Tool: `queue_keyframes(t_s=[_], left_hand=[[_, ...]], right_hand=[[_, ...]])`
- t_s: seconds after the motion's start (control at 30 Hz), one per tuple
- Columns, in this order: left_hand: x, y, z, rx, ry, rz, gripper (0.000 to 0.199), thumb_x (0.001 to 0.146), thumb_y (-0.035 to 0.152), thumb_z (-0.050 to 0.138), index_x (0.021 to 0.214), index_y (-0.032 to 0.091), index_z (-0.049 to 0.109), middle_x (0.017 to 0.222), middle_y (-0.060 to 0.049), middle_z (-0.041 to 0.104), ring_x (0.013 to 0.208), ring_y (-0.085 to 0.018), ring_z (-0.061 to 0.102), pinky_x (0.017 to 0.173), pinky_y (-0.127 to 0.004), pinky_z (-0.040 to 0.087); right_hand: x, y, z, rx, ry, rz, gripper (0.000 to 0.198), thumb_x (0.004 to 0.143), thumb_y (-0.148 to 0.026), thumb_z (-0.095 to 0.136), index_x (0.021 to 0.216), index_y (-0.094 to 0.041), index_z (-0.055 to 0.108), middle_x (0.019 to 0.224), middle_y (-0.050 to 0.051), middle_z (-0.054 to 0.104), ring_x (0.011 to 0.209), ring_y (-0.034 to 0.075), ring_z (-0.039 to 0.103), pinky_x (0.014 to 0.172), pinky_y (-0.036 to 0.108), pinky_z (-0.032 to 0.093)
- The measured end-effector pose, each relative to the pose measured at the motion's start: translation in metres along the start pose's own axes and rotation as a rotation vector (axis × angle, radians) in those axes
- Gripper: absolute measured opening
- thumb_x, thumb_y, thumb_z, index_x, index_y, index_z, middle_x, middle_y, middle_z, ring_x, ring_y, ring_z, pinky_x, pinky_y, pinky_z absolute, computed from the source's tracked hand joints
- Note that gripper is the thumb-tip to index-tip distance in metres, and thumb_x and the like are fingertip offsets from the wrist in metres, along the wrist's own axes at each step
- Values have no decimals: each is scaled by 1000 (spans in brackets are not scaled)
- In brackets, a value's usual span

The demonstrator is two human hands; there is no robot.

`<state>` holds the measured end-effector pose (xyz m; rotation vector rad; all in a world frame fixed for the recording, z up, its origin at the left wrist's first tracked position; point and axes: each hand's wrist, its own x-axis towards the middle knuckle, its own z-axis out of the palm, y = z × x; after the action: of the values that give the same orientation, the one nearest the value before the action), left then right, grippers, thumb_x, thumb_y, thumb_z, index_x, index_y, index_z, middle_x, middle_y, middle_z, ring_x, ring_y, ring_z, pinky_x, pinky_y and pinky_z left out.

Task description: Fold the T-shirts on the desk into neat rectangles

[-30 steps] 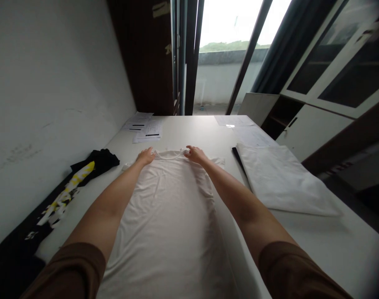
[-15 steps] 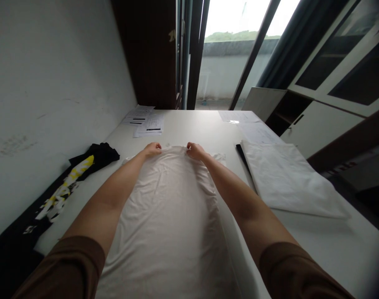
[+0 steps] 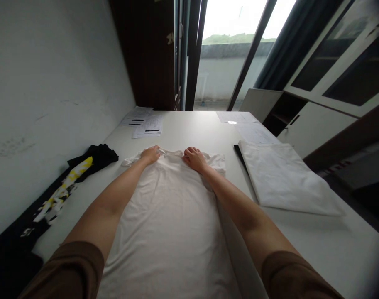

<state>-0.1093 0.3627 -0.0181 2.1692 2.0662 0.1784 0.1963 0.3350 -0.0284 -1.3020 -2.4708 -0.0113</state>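
Note:
A white T-shirt (image 3: 173,216) lies spread on the table, its collar end away from me and its lower part running toward my body. My left hand (image 3: 150,155) is closed on the cloth at the shoulder, left of the neckline. At the other side of the neckline, my right hand (image 3: 194,158) rests low on the shirt with its fingers curled over the fabric. The fingertips of both hands are partly hidden in the cloth. Short sleeves lie crumpled outward beyond each hand. Soft wrinkles cross the shirt's body.
On the right of the white table (image 3: 189,128) lies a folded white cloth (image 3: 289,178) with a black strip (image 3: 241,158) along its edge. A black garment with yellow and white print (image 3: 96,155) lies by the left wall. Papers (image 3: 147,126) sit at the far corners.
The collar end has come down onto the table and lies flatter. My right hand has turned from a raised pinch to palm down; my left hand has also lowered slightly.

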Motion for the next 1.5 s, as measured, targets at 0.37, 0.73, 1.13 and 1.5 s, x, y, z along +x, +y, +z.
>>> queue_keyframes(t_s=[0.37, 0.73, 1.13, 1.5], left_hand=[[29, 12, 0, -40, -29, -157, 48, 101, 46, 54, 142, 24, 64, 139, -14, 73, 125, -29, 71, 101, -35, 53], [34, 51, -6, 120, 55, 191, 31, 94, 24, 60, 119, 29, 79, 140, -12, 64, 140, -32, 51, 120, -50, 37], [51, 55, -10, 163, 22, 343, 26, 93, 25, 58, 106, 21, 80, 125, -13, 70, 124, -30, 60, 111, -42, 46], [51, 46, -13, 119, -119, 443, 25, 84, 27, 64, 104, 20, 78, 113, -5, 73, 100, -17, 67, 89, -22, 50]], right_hand=[[0, -4, 0, -38, 0, 189, 32, 112, -31, 45, 125, -17, 71, 126, 16, 69, 122, 30, 57, 108, 40, 37], [-2, 2, -1, 0, 90, 218, 29, 111, -27, 47, 122, -18, 73, 124, 14, 69, 121, 30, 54, 107, 40, 36], [-3, 7, 8, 34, 202, 249, 24, 109, -28, 53, 113, -20, 76, 118, 11, 71, 117, 30, 55, 103, 40, 38], [0, 10, 8, 173, 221, 388, 26, 109, -27, 52, 115, -21, 76, 119, 11, 73, 117, 29, 57, 103, 39, 40]])
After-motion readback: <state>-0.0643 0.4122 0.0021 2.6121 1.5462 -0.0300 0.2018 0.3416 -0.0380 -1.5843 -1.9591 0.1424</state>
